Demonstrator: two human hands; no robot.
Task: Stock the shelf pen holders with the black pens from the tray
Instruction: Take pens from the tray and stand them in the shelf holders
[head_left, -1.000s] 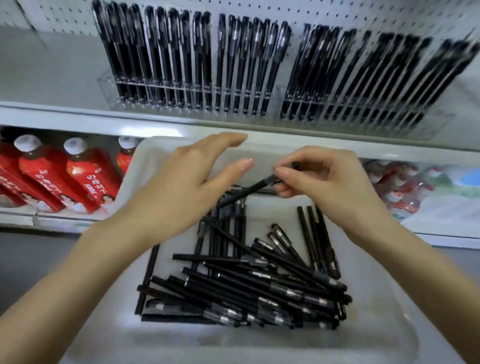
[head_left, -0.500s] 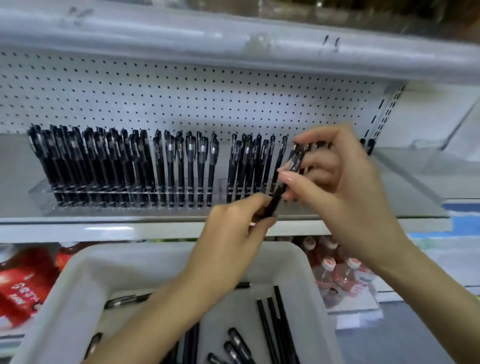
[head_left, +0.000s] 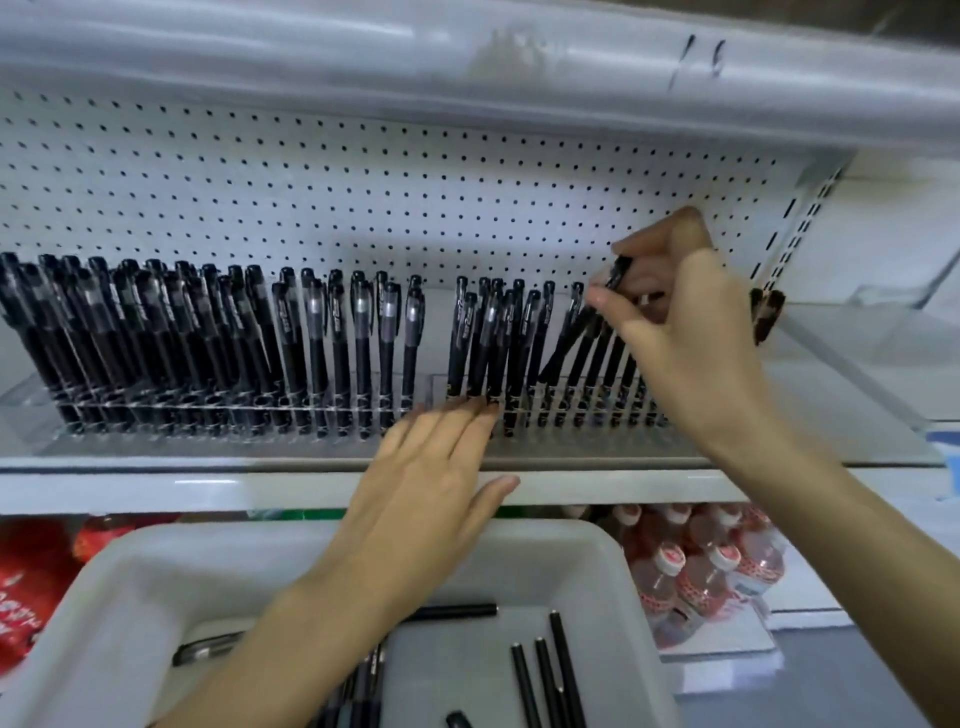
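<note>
Two clear pen holders stand on the shelf: the left holder (head_left: 31, 397) and the right holder (head_left: 439, 387), both packed with upright black pens. My right hand (head_left: 685, 343) pinches one black pen (head_left: 582, 325), tilted, its tip down among the pens of the right holder. My left hand (head_left: 426, 478) lies flat with straight fingers, fingertips touching the front of the right holder. The white tray (head_left: 597, 566) sits below with several loose black pens (head_left: 550, 670) in it.
A white pegboard (head_left: 363, 197) backs the shelf, and an upper shelf edge (head_left: 467, 57) overhangs it. Red bottles (head_left: 36, 582) fill the lower shelf at left, clear pinkish bottles (head_left: 706, 566) at right. A clear empty bin (head_left: 883, 322) stands right of the holders.
My left hand let go of the pen and now rests flat against the holder. My right hand carried the pen up and right into the right holder's rows. The view rose from tray to shelf.
</note>
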